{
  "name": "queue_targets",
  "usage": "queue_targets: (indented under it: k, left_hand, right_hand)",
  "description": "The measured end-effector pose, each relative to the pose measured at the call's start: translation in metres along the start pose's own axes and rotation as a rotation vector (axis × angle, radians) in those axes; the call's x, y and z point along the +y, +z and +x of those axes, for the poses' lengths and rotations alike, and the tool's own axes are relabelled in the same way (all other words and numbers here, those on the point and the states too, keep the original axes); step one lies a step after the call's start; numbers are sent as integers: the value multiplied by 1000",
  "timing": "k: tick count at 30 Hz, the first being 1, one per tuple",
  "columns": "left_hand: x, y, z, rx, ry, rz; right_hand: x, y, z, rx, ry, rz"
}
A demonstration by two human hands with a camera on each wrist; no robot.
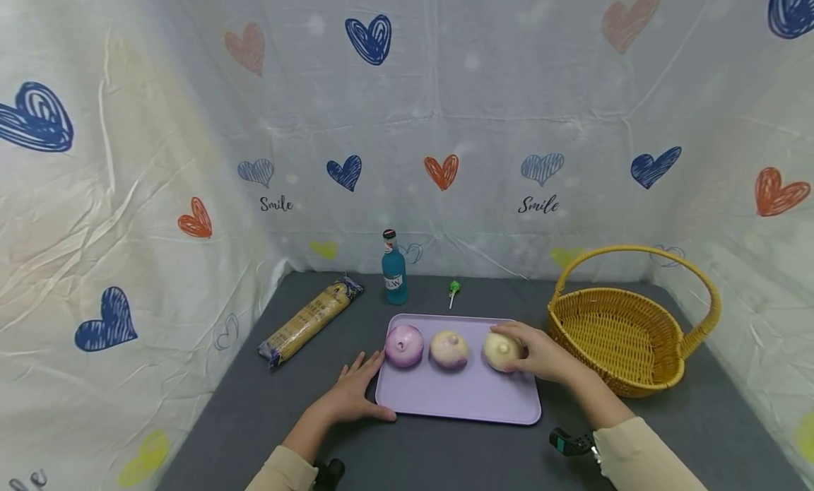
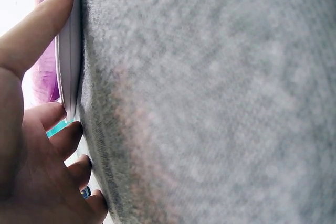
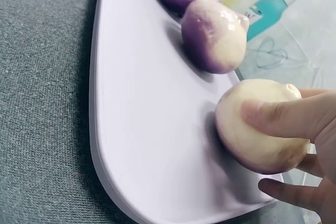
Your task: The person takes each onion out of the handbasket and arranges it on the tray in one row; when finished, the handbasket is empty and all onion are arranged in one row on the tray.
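Note:
Three round purple-and-white onions sit in a row on a lilac tray (image 1: pixel 458 403). The left onion (image 1: pixel 404 346) is mostly purple, the middle onion (image 1: pixel 449 350) is paler, and the right onion (image 1: pixel 500 352) is nearly white. My right hand (image 1: pixel 540 351) grips the right onion, thumb on the near side and fingers round the far side. In the right wrist view, the thumb presses the pale face of that onion (image 3: pixel 247 145). My left hand (image 1: pixel 351 392) spreads its fingers at the tray's left edge, and the thumb and index finger touch the rim (image 2: pixel 71 72).
Right of the tray stands a yellow wicker basket (image 1: pixel 620 335) with a tall handle. Behind the tray are a blue bottle (image 1: pixel 394 272) and a green lollipop (image 1: pixel 454 287). A long yellow packet (image 1: pixel 311 321) lies at the left on the grey table (image 1: pixel 445 452).

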State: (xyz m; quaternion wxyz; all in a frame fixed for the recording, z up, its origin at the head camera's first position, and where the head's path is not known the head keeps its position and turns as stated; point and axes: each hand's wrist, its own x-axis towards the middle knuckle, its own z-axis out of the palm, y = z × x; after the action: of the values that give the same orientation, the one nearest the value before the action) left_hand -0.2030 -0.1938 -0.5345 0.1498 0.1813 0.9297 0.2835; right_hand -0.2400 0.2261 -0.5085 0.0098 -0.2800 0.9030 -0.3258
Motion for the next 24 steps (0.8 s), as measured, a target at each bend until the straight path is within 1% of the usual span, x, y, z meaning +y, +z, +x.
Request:
queue_targets:
  k: [7, 18, 24]
  left_hand:
    - [0, 0, 1, 2, -2, 7]
    - [0, 0, 1, -1, -2, 2]
    - [1, 0, 4, -3, -4, 3]
  right_hand:
    - [0, -1, 0, -4, 6, 15]
    - [4, 2, 3, -20, -46, 11]
    - [2, -5, 0, -18, -24, 21]
